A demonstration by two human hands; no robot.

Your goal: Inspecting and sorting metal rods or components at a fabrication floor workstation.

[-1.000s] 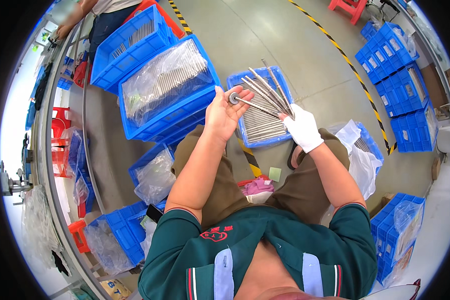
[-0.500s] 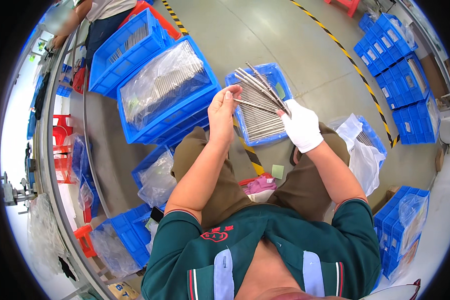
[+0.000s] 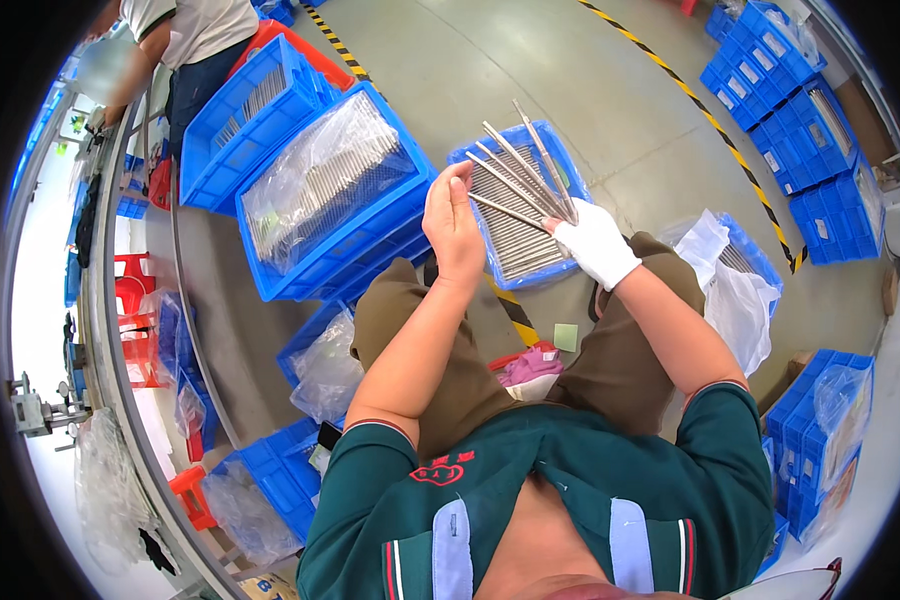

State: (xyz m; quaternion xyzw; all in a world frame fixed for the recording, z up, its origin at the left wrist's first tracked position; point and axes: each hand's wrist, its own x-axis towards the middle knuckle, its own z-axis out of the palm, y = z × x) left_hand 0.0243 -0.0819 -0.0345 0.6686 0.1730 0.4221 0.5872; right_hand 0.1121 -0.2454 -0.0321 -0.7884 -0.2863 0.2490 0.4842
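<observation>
Holding metal rods [image 3: 544, 193], sev.: R hand [image 3: 595, 243], white-gloved, clenched round lower ends, bunch fanned over landmark, blue bin [image 3: 574, 174]. L hand [image 3: 454, 230], bare, at bin's L edge, fingers together, by far end of one splayed rod; pinch or mere touch: can't tell. Further rods [image 3: 522, 255], qty. many, in rows inside bin. Handling (judgement): firm grip near ends, tips spread so none knock; L fingertips light. Markings: red emblem w/ lettering [image 3: 437, 473] on green shirt [image 3: 365, 520], wearer's side of bin; white labels [image 3: 822, 229] on stacked blue crates [image 3: 802, 152], well R of bin, too small to read; pale-green slip [image 3: 566, 337], just wearer's side of bin, no legible text.
</observation>
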